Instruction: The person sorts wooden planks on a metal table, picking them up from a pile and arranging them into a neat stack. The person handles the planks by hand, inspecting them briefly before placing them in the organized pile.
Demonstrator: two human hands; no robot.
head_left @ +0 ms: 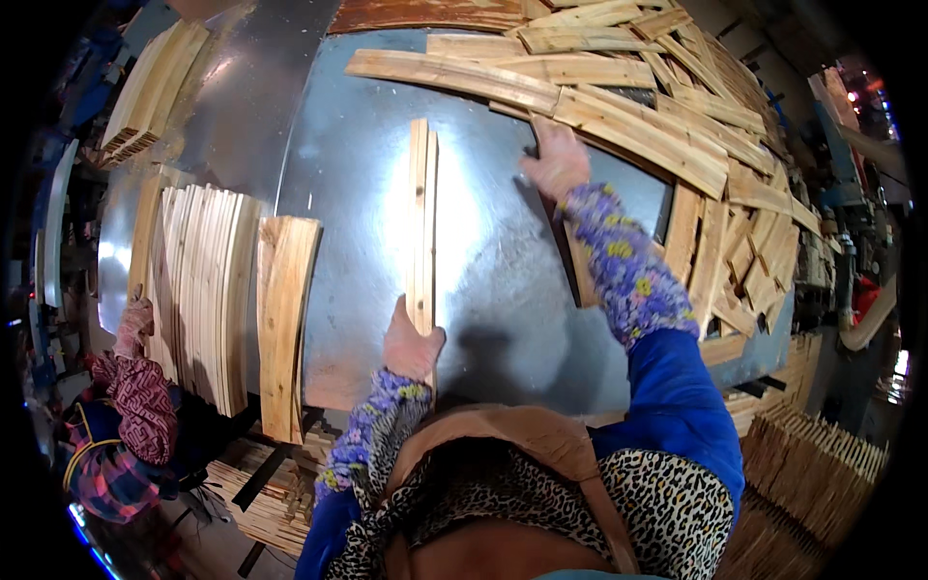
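Note:
On the metal tabletop, a pair of narrow wooden strips lies side by side, pointing away from me. My left hand straddles their near end, fingers on one side and thumb on the other. Farther off to the right, my right hand is over the far part of a wooden board that slants toward me. Its fingers reach up to the edge of the loose pile, beside a long board; the fingertips are partly hidden. My sleeve covers part of the slanting board.
Loose boards lie heaped across the far and right sides. To the left stand a single board stack and a row of upright boards. Another person's gloved hand touches that row. Stacked wood sits low at right.

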